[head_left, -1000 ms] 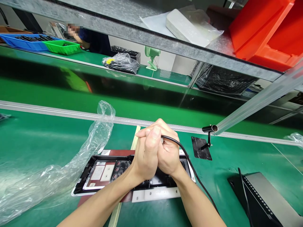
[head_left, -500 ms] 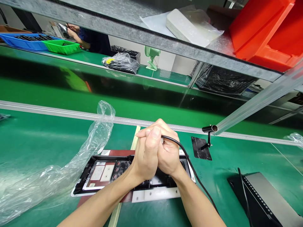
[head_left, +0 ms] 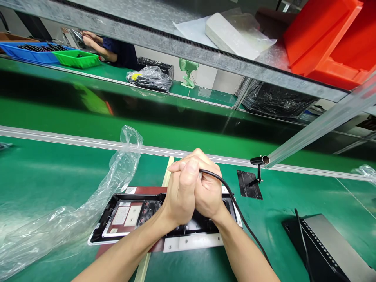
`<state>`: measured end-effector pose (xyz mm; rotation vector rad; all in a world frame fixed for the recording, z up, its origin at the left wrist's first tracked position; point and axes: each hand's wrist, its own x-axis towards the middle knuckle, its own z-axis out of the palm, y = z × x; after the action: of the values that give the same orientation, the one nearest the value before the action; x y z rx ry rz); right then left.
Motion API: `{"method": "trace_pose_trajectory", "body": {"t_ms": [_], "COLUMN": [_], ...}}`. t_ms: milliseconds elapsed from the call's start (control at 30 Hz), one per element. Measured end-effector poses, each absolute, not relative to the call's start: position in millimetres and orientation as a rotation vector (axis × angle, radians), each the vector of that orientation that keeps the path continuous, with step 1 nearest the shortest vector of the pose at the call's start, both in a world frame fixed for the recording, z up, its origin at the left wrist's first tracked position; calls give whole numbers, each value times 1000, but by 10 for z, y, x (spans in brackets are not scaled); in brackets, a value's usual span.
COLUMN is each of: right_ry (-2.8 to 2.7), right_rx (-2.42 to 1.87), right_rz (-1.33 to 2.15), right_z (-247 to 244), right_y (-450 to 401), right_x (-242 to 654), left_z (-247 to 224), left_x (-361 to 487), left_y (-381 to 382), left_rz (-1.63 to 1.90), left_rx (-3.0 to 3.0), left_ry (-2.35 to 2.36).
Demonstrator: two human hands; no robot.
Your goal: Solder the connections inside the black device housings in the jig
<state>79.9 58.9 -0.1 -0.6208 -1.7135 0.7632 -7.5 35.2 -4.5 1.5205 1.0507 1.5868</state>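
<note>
My left hand (head_left: 180, 192) and my right hand (head_left: 208, 190) are clasped together, fingers wrapped round a corded tool whose body they hide. Its black cable (head_left: 227, 186) comes out at the top of my grip and curves down to the right. Right below both hands lies a long black plastic housing (head_left: 110, 207), open side up, with a labelled panel and a row of dark buttons at its left. The housing rests on a brown board fixture (head_left: 149, 190) with white strips (head_left: 192, 242). My hands cover its middle, so the tool's tip cannot be seen.
Clear plastic wrap (head_left: 88, 207) stretches along the left. A black bracket with a tube (head_left: 258, 168) stands at right, near a grey-black panel (head_left: 329, 246) with a cable. Overhead runs a metal shelf (head_left: 132, 35) with a red bin (head_left: 320, 43). A co-worker's arm (head_left: 105, 51) shows across the bench.
</note>
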Motion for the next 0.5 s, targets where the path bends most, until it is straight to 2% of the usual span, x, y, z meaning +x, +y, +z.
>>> {"method": "trace_pose_trajectory", "body": {"t_ms": [500], "right_ry": [-1723], "right_rx": [-626], "right_rz": [752], "right_z": [22], "right_y": [585], "right_x": [798], "left_z": [-61], "left_x": [-68], "left_y": [357], "left_rz": [1582], "left_rx": [1506], "left_ry": [1050]}}
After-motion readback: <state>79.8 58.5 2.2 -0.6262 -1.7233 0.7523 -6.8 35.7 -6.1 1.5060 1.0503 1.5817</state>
